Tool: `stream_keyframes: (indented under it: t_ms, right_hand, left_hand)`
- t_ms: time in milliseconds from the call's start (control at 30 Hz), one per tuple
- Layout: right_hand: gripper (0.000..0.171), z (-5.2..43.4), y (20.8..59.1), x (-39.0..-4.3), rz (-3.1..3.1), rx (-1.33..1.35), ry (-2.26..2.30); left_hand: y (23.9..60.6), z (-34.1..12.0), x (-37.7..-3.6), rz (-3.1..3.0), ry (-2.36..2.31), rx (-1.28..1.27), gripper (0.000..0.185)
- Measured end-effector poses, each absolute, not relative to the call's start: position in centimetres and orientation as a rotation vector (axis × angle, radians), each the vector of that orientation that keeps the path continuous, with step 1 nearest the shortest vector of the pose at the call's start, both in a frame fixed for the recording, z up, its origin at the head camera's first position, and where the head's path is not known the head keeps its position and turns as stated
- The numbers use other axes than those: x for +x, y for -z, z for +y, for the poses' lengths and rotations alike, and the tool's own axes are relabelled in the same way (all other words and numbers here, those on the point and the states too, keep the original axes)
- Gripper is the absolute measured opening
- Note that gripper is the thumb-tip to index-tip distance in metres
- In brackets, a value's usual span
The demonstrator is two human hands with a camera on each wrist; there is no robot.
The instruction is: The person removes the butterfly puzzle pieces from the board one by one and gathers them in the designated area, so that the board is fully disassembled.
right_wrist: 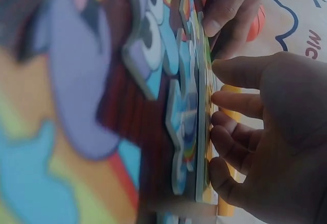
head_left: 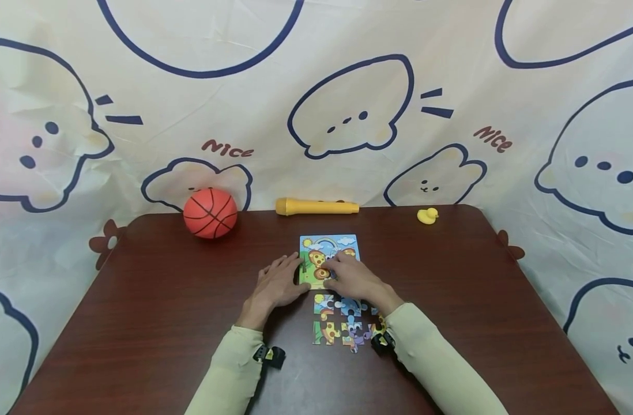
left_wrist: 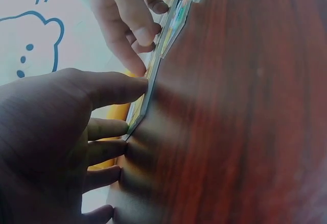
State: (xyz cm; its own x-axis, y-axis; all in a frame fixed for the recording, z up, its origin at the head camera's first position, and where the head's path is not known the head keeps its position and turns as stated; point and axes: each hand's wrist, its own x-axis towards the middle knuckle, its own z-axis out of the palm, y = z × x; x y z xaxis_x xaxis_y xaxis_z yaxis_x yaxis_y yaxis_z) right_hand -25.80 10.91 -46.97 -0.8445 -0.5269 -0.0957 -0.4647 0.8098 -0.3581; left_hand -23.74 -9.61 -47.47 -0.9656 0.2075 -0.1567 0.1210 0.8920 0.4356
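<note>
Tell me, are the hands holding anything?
Nothing is lifted. The left hand touches the left edge of the flat colourful cardboard puzzle board with straight fingers; the right hand rests its fingers on the board's picture.

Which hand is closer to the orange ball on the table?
Left. The left hand lies below and right of the orange ball; the right hand is farther right, on the puzzle board.

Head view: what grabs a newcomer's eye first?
Both hands meet at table centre on a colourful puzzle board: the left hand rests at its left edge, the right hand lies on it. Loose puzzle pieces sit nearer the person on the dark wooden table. Along the far edge stand an orange basketball, a yellow flashlight and a small yellow duck.
</note>
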Motion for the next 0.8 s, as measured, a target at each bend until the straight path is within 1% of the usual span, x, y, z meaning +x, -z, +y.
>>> stream_keyframes:
  t_ms: [400, 667, 800]
  right_hand:
    - [0.033, 9.6, 47.0, -26.3, 2.823, -0.701, 0.452]
    - [0.036, 9.3, 46.9, -26.4, 2.819, -0.658, 0.482]
    - [0.034, 9.2, 46.9, -26.3, 2.829, -0.637, 0.517]
  left_hand:
    - [47.4, -9.6, -23.7, 2.864, -0.638, 0.255, 0.070]
    - [47.3, -9.6, -23.7, 2.869, -0.638, 0.249, 0.070]
    - [47.2, -9.6, -23.7, 2.867, -0.640, 0.240, 0.070]
